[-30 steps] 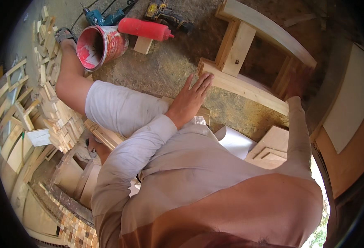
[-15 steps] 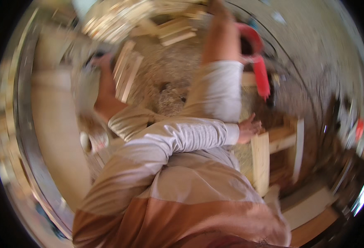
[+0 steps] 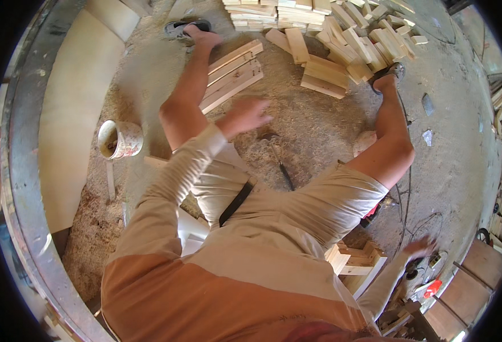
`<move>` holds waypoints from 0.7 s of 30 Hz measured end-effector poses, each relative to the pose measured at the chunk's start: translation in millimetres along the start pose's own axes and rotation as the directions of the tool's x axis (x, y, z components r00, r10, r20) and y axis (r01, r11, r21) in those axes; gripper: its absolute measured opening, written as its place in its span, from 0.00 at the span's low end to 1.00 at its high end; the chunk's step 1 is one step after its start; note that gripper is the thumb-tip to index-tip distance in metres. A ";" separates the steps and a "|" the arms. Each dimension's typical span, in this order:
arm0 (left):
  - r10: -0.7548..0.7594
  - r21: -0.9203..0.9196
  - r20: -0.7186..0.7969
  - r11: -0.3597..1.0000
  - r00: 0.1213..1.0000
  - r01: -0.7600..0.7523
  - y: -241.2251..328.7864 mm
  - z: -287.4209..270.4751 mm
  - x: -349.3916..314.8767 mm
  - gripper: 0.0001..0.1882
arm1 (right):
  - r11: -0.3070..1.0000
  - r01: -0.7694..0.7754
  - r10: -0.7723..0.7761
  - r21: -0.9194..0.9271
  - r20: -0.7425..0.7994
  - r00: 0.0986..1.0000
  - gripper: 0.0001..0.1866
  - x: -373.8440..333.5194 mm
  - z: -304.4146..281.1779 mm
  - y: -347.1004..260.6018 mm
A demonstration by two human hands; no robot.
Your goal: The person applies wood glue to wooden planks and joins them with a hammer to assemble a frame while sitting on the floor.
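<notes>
While the left hand hangs over the floor between the knees, just beside the near ends of the planks, the right hand reaches out past the frame. Both hands are blurred, so I cannot tell whether their fingers are apart, together or clamped on anything.

The left leg stands between the planks and the bucket, with a stick just below the bucket. Farther left, a long panel lies along the grey rail. Ahead, beyond the planks, are the stack and loose blocks, which reach to the right foot. The right leg blocks that side, with a cable along its outside.

The hammer lies between the knees, head away from the body and handle toward it, its long axis nearly fore and aft. By the left shin, the planks lie side by side, slanting from near left to far right. The frame sits at the right hip, partly hidden; its pale edge slants from far right to near left.
</notes>
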State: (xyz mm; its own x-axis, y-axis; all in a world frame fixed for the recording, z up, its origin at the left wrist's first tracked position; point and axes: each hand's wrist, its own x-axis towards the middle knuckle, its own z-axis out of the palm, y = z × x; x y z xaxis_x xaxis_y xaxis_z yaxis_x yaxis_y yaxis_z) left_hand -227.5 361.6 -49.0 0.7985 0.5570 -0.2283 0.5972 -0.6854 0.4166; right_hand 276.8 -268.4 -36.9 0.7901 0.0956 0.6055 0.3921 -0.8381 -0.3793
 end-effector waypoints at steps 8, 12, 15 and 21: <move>-0.240 -0.263 -0.037 0.939 0.970 0.222 -148.3 8.0 -13.9 0.27 | 0.443 0.731 -0.892 0.519 0.178 0.414 0.28 29.4 163.4 -462.9; -0.437 -0.350 -0.161 0.864 0.885 0.363 -131.2 -39.3 -15.5 0.26 | 0.545 0.671 -0.727 0.503 0.682 0.081 0.28 -26.5 269.2 -523.6; -0.723 -0.747 -0.491 0.636 0.486 0.193 -183.2 -2.8 -73.5 0.32 | 0.624 0.645 -0.545 0.441 0.837 -0.046 0.29 -67.9 313.4 -562.7; -0.931 -0.710 -0.233 0.359 0.280 0.605 -138.0 -9.8 -158.0 0.48 | 0.671 0.626 -0.606 0.396 0.780 0.157 0.31 -140.5 378.8 -608.3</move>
State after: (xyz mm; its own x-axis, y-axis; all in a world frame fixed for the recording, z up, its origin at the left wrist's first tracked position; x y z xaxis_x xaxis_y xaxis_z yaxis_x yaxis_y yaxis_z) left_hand -436.8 372.8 -61.8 -0.3504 0.9034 -0.2471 0.6444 0.4240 0.6363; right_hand 105.8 431.4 -156.2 0.2533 0.9419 -0.2205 0.9448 -0.2898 -0.1527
